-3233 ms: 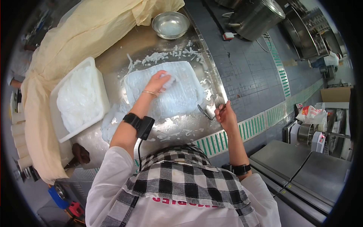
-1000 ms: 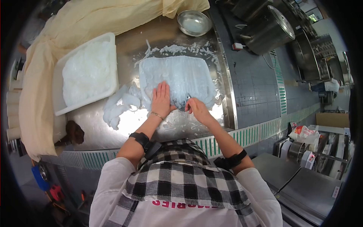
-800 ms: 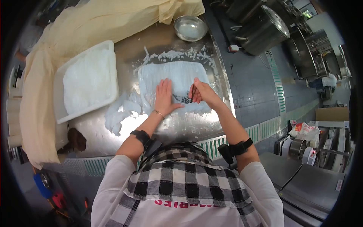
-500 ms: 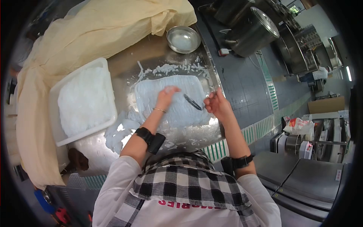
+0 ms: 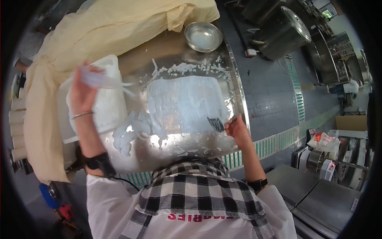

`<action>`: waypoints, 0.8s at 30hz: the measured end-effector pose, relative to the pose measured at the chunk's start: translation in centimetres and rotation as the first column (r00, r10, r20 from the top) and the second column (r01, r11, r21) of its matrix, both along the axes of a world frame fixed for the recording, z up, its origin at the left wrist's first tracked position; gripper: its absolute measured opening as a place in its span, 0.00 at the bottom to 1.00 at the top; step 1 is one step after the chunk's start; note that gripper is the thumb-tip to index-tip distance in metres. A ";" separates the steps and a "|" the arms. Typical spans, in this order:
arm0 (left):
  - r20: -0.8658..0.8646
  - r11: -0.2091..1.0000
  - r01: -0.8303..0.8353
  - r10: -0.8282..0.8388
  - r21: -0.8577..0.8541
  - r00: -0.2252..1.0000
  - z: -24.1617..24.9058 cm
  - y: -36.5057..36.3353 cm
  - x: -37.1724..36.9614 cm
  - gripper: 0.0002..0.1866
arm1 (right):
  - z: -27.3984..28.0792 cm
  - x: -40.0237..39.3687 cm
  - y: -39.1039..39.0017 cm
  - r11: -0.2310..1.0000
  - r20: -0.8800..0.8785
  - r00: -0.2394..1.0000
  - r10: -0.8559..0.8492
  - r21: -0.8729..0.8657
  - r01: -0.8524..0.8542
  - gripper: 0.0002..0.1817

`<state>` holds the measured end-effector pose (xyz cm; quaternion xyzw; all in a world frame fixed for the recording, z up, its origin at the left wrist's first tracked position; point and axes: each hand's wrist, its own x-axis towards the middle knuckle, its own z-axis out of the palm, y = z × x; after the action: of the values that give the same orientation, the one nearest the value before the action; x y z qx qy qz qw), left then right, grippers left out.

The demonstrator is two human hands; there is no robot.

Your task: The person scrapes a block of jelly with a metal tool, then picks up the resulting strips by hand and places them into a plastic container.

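Note:
A broad, pale, translucent jelly slab (image 5: 187,104) lies on the steel table. In my right hand (image 5: 237,129) is a dark grater with a mesh-like head (image 5: 215,124), held at the slab's right edge. My left hand (image 5: 84,88), smeared by motion, is over a white tray (image 5: 121,95) on the left. White jelly strips (image 5: 104,81) hang from its fingers and trail to the right. Inside the tray sits a mound of the same whitish jelly (image 5: 105,109), partly hidden by my left hand and forearm.
A steel bowl (image 5: 203,37) stands near the table's far right corner. Cream cloth (image 5: 119,30) drapes along the back and left. Jelly scraps (image 5: 183,68) lie behind the slab, with thin sheets (image 5: 129,137) left of it. A large steel pot (image 5: 278,36) stands beyond the table.
My left hand has swung left from above the slab to the tray, with jelly strips trailing. My right hand has come slightly nearer with the grater. The whole view has shifted a little.

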<state>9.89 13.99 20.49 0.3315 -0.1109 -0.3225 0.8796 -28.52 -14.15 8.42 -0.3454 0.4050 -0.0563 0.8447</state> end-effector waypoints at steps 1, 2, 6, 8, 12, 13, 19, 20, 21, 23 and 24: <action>0.054 0.994 -0.075 0.071 0.078 0.996 0.3 3.1 1.9 0.15 | 0.1 0.3 0.1 0.999 0.011 1.000 0.006 -0.050 -0.005 0.23; 0.121 0.977 -0.154 0.137 0.146 0.983 0.5 5.6 3.7 0.15 | 0.0 0.6 0.0 0.994 0.029 0.999 0.014 -0.106 -0.011 0.23; 0.226 0.595 -0.464 0.431 0.656 0.873 -1.4 13.5 8.9 0.18 | 0.0 2.8 -1.0 0.957 -0.028 0.990 0.140 -0.252 -0.143 0.22; 0.364 0.259 -0.495 0.422 0.830 0.830 -2.9 14.9 8.9 0.20 | 0.5 4.1 -1.5 0.939 -0.015 0.986 0.169 -0.301 -0.166 0.22; 0.933 -0.021 -0.938 0.121 0.345 0.340 -3.5 7.9 0.0 0.24 | 1.2 7.3 -3.4 0.837 -0.038 0.952 0.304 -0.467 -0.286 0.22; 0.862 0.158 -0.862 0.091 0.483 0.499 -4.2 5.8 -3.3 0.22 | 1.5 8.1 -3.4 0.813 -0.087 0.952 0.294 -0.502 -0.297 0.22; 0.495 0.055 -0.523 -0.418 0.850 0.761 -15.6 -5.5 -13.4 0.35 | 0.4 10.0 -4.2 0.675 -0.176 0.935 0.308 -0.653 -0.345 0.21; 0.491 0.054 -0.518 -0.415 0.853 0.766 -15.9 -6.1 -12.9 0.35 | -0.1 9.7 -4.4 0.673 -0.182 0.933 0.311 -0.651 -0.352 0.21; 0.367 -0.015 -0.408 -0.408 0.913 0.836 -16.3 -6.8 -12.3 0.35 | -0.7 9.4 -4.9 0.678 -0.185 0.946 0.267 -0.661 -0.321 0.21; 0.226 -0.094 -0.281 -0.382 0.955 0.896 -16.9 -7.4 -11.5 0.34 | -1.3 8.5 -5.3 0.685 -0.191 0.953 0.237 -0.663 -0.303 0.21; 0.177 -0.115 -0.242 -0.406 0.964 0.897 -16.9 -7.8 -11.2 0.34 | -1.2 8.0 -5.3 0.712 -0.162 0.966 0.202 -0.653 -0.259 0.22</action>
<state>-1.33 6.16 3.56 0.9256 -0.0432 -0.2706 0.2612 -20.50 -19.47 7.24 -0.6748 0.3442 -0.0783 0.6481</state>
